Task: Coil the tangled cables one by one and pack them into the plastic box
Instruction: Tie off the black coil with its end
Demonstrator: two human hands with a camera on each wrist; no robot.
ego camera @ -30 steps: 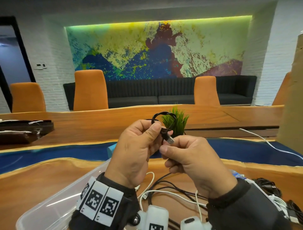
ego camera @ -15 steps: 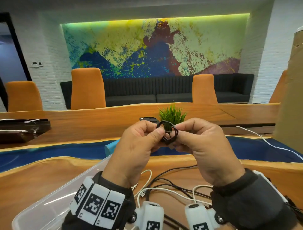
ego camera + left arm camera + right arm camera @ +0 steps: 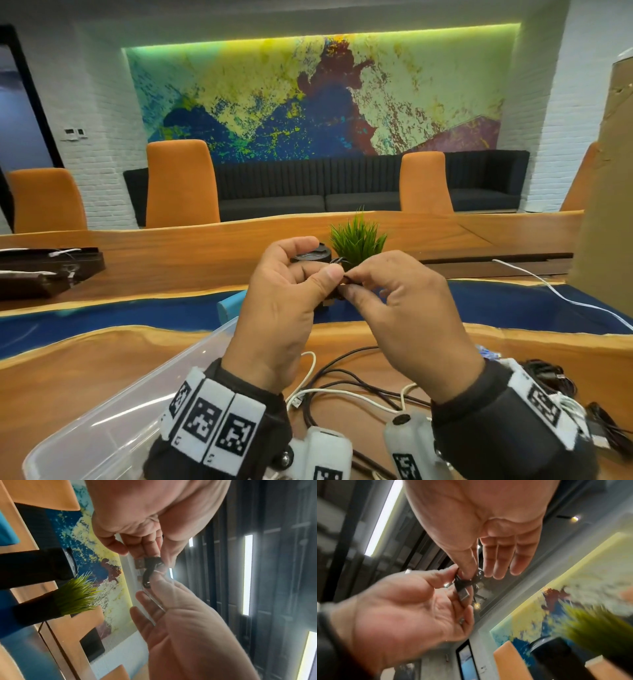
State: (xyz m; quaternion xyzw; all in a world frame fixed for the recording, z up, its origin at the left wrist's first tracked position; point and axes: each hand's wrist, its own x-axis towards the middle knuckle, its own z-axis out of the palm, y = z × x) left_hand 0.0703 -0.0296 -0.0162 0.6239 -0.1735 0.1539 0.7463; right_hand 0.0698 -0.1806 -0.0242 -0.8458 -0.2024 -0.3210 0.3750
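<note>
I hold a small black coiled cable (image 3: 343,280) up in front of me, above the table. My left hand (image 3: 310,284) pinches it from the left and my right hand (image 3: 368,279) from the right, so it is mostly hidden. In the left wrist view the cable (image 3: 150,568) shows a metal USB plug (image 3: 139,563) beside my left hand's fingers (image 3: 152,550). The right wrist view shows my right thumb (image 3: 467,566) pressed on the cable (image 3: 462,583). The clear plastic box (image 3: 113,407) stands at the lower left. Tangled black and white cables (image 3: 346,387) lie on the table under my wrists.
A green plant (image 3: 358,238) and a round black object (image 3: 313,255) stand just behind my hands. More bundled cables (image 3: 548,377) lie at the right, with a white cable (image 3: 565,298) trailing past a cardboard box (image 3: 606,205). A dark tray (image 3: 44,270) sits far left.
The open loop of black cable has been drawn tight and small. My right hand moved up to meet the left, and the coil is now pinched between both.
</note>
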